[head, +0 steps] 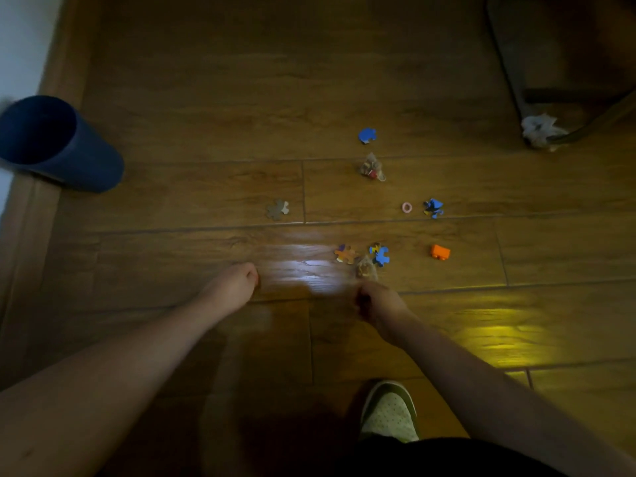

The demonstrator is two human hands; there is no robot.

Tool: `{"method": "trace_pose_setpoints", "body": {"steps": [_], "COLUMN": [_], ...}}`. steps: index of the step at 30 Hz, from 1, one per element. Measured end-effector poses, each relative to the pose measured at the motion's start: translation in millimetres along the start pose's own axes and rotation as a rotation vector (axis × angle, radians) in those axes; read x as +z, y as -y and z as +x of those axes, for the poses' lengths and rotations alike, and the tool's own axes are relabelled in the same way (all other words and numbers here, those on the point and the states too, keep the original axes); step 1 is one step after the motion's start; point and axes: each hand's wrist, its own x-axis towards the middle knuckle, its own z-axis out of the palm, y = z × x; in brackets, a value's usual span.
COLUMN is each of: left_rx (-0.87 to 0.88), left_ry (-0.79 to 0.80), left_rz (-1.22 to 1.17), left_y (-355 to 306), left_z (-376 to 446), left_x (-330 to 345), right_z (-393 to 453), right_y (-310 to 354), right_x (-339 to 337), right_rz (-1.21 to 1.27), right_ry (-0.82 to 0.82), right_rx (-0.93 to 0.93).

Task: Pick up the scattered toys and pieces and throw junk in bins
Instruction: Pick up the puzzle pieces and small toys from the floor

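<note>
1. Both hands are reaching down over the brown wooden plank floor [206,187]: the left hand [234,285] is curling into a loose fist and holding nothing.
2. The right hand [377,301] is pinching a small crumpled clear wrapper [365,268] just above the floor.
3. Just beyond it, a multicoloured orange jigsaw piece [345,253] and a blue-and-yellow jigsaw piece [379,254] are lying side by side.
4. To their right, an orange plastic toy block [440,252] is sitting apart.
5. Farther off, a small pink ring [406,207], a blue-and-dark jigsaw piece [433,208], a second crumpled wrapper [371,167], a blue jigsaw piece [367,136] and a grey jigsaw piece [277,209] are lying scattered.
6. At far left, a dark blue cylindrical bin [58,144] is standing by the wall.
7. At far right, crumpled white paper [540,130] is lying against a dark chair frame [516,80].
</note>
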Motion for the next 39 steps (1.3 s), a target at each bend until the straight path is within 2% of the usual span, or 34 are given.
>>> {"method": "trace_pose_setpoints", "body": {"steps": [2,5,6,10,13,17,21,26,30,33,36,39], "left_rx": [-0.021,-0.010,-0.008,-0.034,0.016,0.057,0.014,-0.011,0.011,0.021,0.048,0.088], "left_ry": [-0.018,-0.051,-0.066,-0.105,-0.121,-0.082,-0.097,-0.084,-0.015,0.041,0.016,-0.002], "left_rz": [-0.048,-0.052,-0.061,-0.091,-0.109,-0.134,-0.165,-0.183,-0.131,-0.110,-0.064,-0.034], "left_y": [-9.7,-23.9,-26.7,-32.2,-25.7,-9.0,7.6,11.5,9.7,14.8,19.9,17.9], "left_z": [0.1,-0.4,0.3,-1.1,-4.9,-5.7,2.6,4.1,3.7,6.1,6.6,4.6], "left_x": [-3.1,-1.6,0.7,5.3,8.6,10.0,13.3,22.1,27.2,33.9,38.7,37.9], "right_z": [-3.9,2.4,7.5,27.8,44.1,72.4,83.6,84.9,80.9,71.3,66.4,66.5], "right_y": [1.4,14.0,21.5,53.1,68.6,76.1,77.0,72.9,73.1,71.8,64.2,63.3], "right_x": [-9.0,-16.6,-16.8,-10.6,6.7,29.4,33.0,29.7,25.0,21.2,20.0,19.7], "right_rz": [0.162,0.151,0.043,-0.765,-1.036,-1.336,-1.386,-1.431,-1.305,-1.446,-1.619,-1.619], "right_ry": [0.061,0.028,-0.020,-0.214,-0.189,-0.166,-0.178,-0.303,-0.265,-0.264,-0.322,-0.314], "right_rx": [0.002,-0.058,-0.096,-0.368,-0.496,-0.512,-0.476,-0.488,-0.484,-0.484,-0.476,-0.492]}}
